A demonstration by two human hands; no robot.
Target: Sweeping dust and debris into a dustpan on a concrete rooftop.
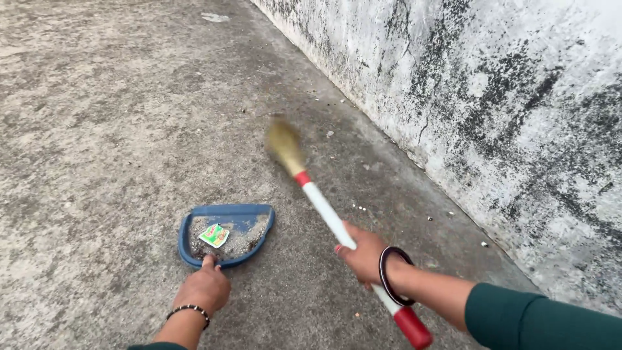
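Blue dustpan (227, 233) (dirt, wrapper (214, 235) inside) gripped by left hand (203, 287); right hand (363, 255) clenches broom (337, 223).

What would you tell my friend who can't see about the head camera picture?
A person's right hand swings a broom with a white and red handle over a concrete floor. The left hand touches a blue dustpan holding dirt and a small wrapper. A stained wall runs along the right.

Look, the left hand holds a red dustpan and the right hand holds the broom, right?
Not quite. In the head view the dustpan is blue, not red. The rest holds: the left hand grips its back edge, and the right hand holds the broom.
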